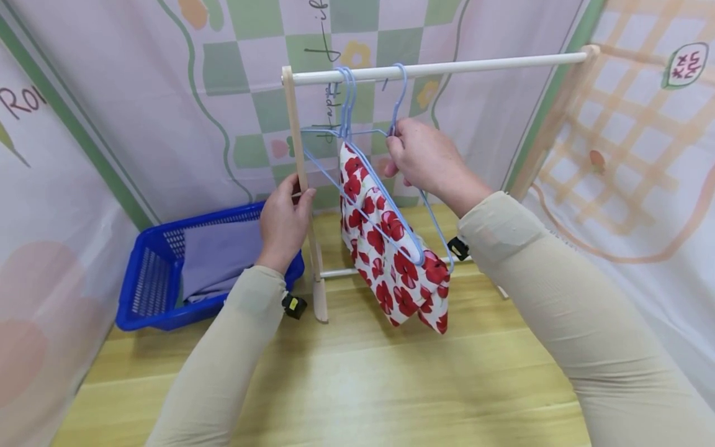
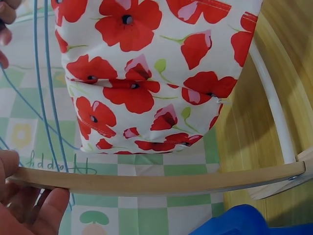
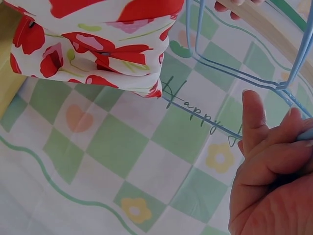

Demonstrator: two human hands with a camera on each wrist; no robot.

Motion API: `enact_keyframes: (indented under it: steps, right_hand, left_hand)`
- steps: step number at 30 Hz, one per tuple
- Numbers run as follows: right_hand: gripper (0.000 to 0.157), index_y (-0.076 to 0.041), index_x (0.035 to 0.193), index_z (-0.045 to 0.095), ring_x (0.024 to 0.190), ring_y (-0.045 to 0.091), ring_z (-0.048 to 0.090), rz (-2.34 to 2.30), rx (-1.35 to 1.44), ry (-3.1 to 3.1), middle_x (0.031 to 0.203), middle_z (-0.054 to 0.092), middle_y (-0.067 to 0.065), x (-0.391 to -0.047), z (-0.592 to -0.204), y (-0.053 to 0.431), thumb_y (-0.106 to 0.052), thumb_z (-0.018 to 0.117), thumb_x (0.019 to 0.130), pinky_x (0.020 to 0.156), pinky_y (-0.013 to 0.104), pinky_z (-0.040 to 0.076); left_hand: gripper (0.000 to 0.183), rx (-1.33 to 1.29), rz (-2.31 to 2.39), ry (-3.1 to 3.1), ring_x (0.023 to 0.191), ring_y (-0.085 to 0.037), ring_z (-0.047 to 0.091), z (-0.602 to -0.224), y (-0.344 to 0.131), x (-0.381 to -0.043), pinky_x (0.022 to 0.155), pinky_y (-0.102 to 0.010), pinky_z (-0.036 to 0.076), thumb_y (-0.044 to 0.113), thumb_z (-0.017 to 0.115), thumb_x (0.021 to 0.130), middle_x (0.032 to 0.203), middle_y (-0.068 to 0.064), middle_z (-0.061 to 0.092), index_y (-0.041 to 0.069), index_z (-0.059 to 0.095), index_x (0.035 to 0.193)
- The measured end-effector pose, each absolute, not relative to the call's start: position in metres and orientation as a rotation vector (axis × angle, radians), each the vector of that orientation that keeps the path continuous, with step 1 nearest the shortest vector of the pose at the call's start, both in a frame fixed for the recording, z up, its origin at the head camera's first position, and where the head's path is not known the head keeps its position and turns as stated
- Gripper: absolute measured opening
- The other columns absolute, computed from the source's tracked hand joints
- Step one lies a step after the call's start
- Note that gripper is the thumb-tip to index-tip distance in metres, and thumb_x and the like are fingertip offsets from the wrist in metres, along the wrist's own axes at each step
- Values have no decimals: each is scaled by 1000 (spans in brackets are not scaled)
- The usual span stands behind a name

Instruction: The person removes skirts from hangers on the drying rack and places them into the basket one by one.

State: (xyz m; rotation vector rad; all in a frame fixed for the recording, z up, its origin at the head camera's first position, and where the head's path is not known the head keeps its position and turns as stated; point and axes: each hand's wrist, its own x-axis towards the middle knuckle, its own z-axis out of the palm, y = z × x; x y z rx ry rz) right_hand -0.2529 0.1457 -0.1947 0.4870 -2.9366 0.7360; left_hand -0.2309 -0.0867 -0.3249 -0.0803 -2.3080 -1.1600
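Observation:
My left hand [image 1: 286,217] grips the wooden upright [image 1: 294,124] at the left end of a small clothes rack, thumb and fingers on either side of it. With my right hand [image 1: 427,152] I pinch the neck of a blue wire hanger [image 1: 401,93], its hook up at the white rail [image 1: 447,67]. A white cloth item with red poppies [image 1: 385,242] hangs folded between this hanger and the other blue hangers [image 1: 347,102] close to the upright. In the right wrist view, the wire from my right hand [image 3: 274,171] runs to the corner of the poppy cloth [image 3: 98,54].
Left of the rack, a blue plastic basket [image 1: 142,292] holds a folded grey-purple cloth [image 1: 218,254]. The rack stands on a wood-grain table [image 1: 357,379], with a lower white bar [image 1: 337,272] near the tabletop. Printed curtains [image 1: 246,49] surround the back and sides.

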Motion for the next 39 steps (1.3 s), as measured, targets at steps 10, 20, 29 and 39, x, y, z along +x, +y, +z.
enact_keyframes:
  steps: [10,20,29,39]
  right_hand:
    - [36,-7,128,53,74,27,65,780,468,-2938,98,71,6,-254,-199,143,-33,32,114,70,38,54]
    - [38,-9,131,51,70,28,63,812,464,-2948,95,71,7,-257,-200,143,-36,30,114,63,36,50]
    - [36,-9,130,50,70,28,65,795,464,-2953,92,70,9,-259,-199,140,-34,30,114,64,37,51]
    - [35,-10,128,49,71,28,64,777,450,-2962,90,68,10,-259,-197,137,-35,29,114,64,38,51]
  left_hand:
    - [39,24,-1249,-2027,101,-29,63,-344,-77,-217,88,-37,52,24,68,102,113,-15,59,1,55,131]
    - [21,-158,-1302,-2078,82,-27,64,-380,-53,-204,74,-36,54,18,64,102,94,-14,66,-1,63,110]
    - [35,-9,-1653,-2407,102,-28,69,-417,-36,-208,88,-42,59,27,62,104,118,-14,68,1,60,128]
    - [55,325,-2452,-2208,114,-41,66,-441,-18,-210,101,-52,56,31,58,108,127,-20,61,2,39,150]
